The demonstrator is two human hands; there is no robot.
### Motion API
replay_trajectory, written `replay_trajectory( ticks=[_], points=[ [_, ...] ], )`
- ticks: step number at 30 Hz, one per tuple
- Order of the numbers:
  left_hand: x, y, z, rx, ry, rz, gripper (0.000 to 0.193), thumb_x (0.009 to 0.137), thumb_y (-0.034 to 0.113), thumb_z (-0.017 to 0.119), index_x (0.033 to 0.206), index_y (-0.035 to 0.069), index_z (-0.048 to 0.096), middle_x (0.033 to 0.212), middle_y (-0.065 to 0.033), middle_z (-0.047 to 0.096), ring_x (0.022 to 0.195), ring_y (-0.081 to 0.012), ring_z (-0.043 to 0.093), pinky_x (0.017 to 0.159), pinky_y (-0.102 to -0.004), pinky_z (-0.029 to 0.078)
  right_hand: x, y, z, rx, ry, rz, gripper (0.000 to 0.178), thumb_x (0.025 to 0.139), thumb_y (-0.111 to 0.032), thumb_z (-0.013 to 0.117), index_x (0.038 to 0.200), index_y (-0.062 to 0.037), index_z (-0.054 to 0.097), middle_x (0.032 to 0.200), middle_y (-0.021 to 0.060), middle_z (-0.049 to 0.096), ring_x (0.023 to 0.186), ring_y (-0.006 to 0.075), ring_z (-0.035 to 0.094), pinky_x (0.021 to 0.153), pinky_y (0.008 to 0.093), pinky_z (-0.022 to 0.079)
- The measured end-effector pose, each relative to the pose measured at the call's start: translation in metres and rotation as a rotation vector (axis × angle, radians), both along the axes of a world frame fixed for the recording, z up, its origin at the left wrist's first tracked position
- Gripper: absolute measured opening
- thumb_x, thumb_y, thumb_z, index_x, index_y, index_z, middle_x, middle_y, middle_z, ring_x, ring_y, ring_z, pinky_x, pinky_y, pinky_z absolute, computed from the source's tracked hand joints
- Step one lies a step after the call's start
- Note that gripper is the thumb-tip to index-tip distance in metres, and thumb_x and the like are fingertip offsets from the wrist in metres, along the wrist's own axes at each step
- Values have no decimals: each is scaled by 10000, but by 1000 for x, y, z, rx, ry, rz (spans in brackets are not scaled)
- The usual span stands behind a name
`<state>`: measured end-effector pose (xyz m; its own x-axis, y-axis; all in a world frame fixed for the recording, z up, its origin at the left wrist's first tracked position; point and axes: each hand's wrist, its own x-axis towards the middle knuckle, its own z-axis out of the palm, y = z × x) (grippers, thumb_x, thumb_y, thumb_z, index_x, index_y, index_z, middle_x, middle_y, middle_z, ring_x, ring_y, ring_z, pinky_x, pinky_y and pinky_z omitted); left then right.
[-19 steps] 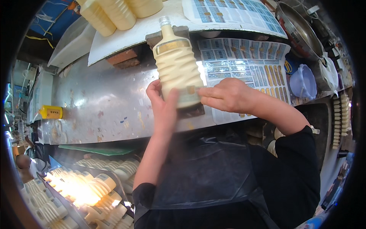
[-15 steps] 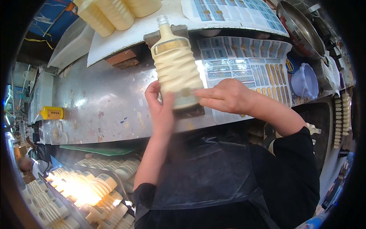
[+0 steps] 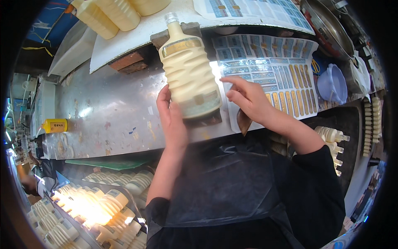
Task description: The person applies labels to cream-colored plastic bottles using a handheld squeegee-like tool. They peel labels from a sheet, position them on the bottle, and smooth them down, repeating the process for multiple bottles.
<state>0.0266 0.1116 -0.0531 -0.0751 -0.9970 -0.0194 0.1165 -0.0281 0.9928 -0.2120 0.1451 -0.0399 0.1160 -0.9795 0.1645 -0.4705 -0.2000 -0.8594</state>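
Note:
A cream bottle [image 3: 188, 76] with wavy ridges, a gold band below its neck and a pale label near its base leans back on a dark block. My left hand [image 3: 171, 118] grips its lower left side, thumb across the front and fingers behind. To the right of the bottle, apart from it, my right hand [image 3: 251, 99] has its forefinger and thumb spread; the other fingers curl out of sight. A brown, pointed, flat piece [image 3: 243, 123] sticks out beneath that hand, apparently held in the curled fingers. Under and behind it lies a sheet of blue and gold labels [image 3: 286, 74].
More cream bottles [image 3: 97, 18] stand on a white board [image 3: 112, 47] at the back, beside another label sheet [image 3: 248, 12]. A lilac bucket [image 3: 331, 85] and a metal pan [image 3: 327, 29] are on the right. A yellow container [image 3: 55, 125] sits far left. Crated bottles [image 3: 95, 203] fill the lower left.
My right hand has come away from the bottle's lower label, and its forefinger and thumb have parted. The brown piece now shows more below it. My left hand stays on the bottle.

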Motion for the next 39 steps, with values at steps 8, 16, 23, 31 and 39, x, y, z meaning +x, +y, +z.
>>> replay_trajectory(
  ticks=[8,16,23,31,39],
  points=[
    [0,2,-2,-49,-16,-52,755,940,229,693,1517,-23,278,1501,-196,402,1403,-278,401,1176,-403,327,40,-11,-7,394,-311,-118,545,964,-270,730,1381,39,565,864,-16,626,759,35,525,690,215,451],
    [0,4,-2,-32,23,-58,763,945,219,690,1528,-21,261,1512,-197,386,1411,-279,391,1181,-402,316,43,-9,2,423,-318,-129,520,957,-234,725,1367,47,573,868,-19,632,768,30,529,691,213,453],
    [-4,5,-1,-43,46,-46,744,959,209,671,1532,-21,257,1517,-195,384,1412,-276,389,1182,-399,314,45,-8,-2,431,-382,-148,489,969,-234,704,1358,36,584,871,-23,638,767,25,532,684,213,451],
    [4,5,-7,9,262,-74,620,1008,115,588,1557,25,315,1531,-142,412,1414,-236,400,1188,-384,314,37,-8,-4,428,-505,-70,507,1028,-326,654,1403,7,573,979,3,663,817,38,552,713,221,478],
    [4,6,-5,-12,207,-82,627,1019,117,602,1578,58,325,1535,-115,431,1411,-220,418,1202,-371,306,42,-4,7,431,-346,-74,533,1030,-337,648,1429,2,547,958,10,670,828,44,556,728,225,475]
  ],
)
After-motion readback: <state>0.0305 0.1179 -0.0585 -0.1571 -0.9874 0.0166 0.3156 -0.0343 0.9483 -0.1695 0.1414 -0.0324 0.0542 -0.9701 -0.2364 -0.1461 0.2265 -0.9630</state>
